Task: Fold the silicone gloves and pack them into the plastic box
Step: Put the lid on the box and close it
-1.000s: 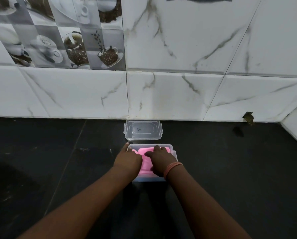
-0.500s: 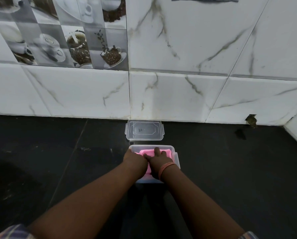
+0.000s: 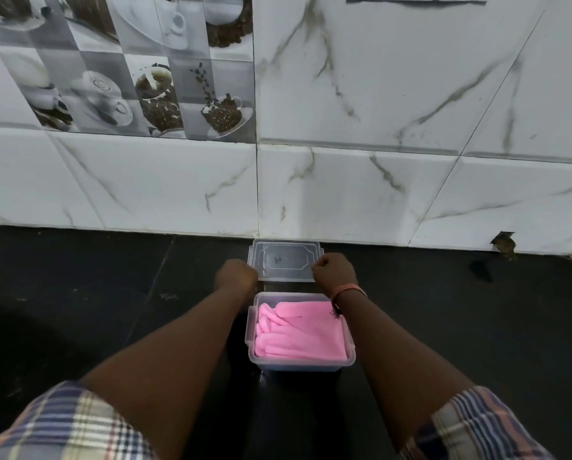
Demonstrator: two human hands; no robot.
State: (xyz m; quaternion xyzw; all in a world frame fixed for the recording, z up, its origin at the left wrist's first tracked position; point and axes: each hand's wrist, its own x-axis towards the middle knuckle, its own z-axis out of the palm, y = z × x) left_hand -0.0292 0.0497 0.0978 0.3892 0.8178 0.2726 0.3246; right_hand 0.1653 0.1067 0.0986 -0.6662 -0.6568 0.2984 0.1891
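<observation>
The pink silicone gloves [image 3: 299, 333] lie folded inside the clear plastic box [image 3: 300, 362], which stands on the black counter in front of me. Behind the box, against the wall, lies its clear lid [image 3: 285, 259]. My left hand [image 3: 235, 274] grips the lid's left edge with curled fingers. My right hand [image 3: 335, 268], with an orange band on the wrist, grips the lid's right edge the same way. Both forearms pass along the sides of the box, and the right wrist hides its far right corner.
A white marble-tiled wall [image 3: 344, 187] rises straight behind the lid, with coffee-cup picture tiles at upper left. The black counter [image 3: 95, 293] stretches to both sides. A chipped hole [image 3: 503, 244] marks the wall's base at the right.
Both hands have left the gloves in the box and moved back to the lid, closing on its left and right edges. The gloves now lie uncovered in the box.
</observation>
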